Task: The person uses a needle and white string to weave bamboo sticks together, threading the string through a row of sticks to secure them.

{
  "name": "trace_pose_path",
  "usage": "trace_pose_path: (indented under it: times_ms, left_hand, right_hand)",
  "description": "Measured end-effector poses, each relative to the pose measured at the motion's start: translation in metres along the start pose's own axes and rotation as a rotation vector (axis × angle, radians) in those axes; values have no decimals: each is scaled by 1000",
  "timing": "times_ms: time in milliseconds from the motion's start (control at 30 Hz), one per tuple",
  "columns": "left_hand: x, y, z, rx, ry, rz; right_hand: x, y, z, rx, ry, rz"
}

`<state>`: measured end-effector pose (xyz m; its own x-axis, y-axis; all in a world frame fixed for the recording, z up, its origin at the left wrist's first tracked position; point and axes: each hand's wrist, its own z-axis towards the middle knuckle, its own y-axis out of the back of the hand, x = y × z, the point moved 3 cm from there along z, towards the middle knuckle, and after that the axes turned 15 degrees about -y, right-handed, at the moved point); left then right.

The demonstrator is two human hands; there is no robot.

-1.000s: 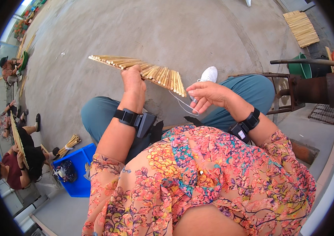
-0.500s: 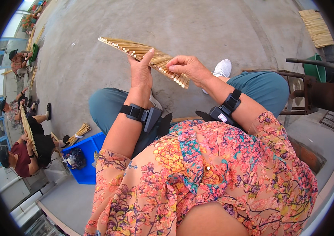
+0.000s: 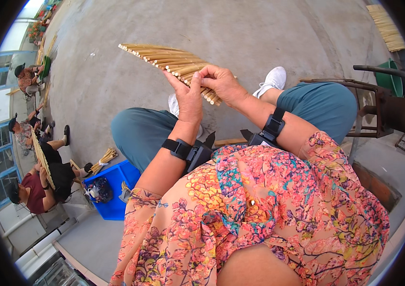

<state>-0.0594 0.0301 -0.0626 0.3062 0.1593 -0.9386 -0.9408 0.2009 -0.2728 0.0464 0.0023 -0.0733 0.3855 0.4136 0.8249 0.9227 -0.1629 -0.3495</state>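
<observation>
A row of straw-coloured stalks [image 3: 171, 58], joined side by side with pale cut ends along the near edge, is held up over the floor in front of my knees. It slants from the upper left down to the right. My left hand [image 3: 188, 100] grips the stalks from below near their right part, thumb up by the cut ends. Beside that thumb, my right hand [image 3: 222, 86] pinches at the near edge, its fingers bent and touching the stalks. What exactly lies between those fingertips is hidden.
At lower left are a blue bin [image 3: 109, 213] holding a dark bag and a tied stalk bundle [image 3: 103, 160]. On the right stand a rusty metal frame [image 3: 379, 112] and a green tub [image 3: 391, 82]; a straw mat [image 3: 386, 27] lies beyond. Several people sit along the left wall.
My left hand has slid right along the near edge and now meets my right hand. The right fingers have closed in by the left thumb, and the stalks have tilted slightly.
</observation>
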Motion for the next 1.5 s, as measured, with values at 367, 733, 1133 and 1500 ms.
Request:
trace_pose_path:
  times_ms: [367, 733, 1133, 1500]
  left_hand:
    - [0, -8, 9, 130, -99, 368]
    - [7, -8, 8, 125, -225, 398]
    - [-21, -31, -1, 180, -245, 295]
    - [-28, -34, -4, 200, -258, 410]
  right_hand:
    - [2, 2, 8, -117, 117, -4]
    - [-3, 12, -6, -80, 23, -27]
    - [19, 17, -31, -113, 135, -29]
    - [11, 26, -28, -134, 130, -19]
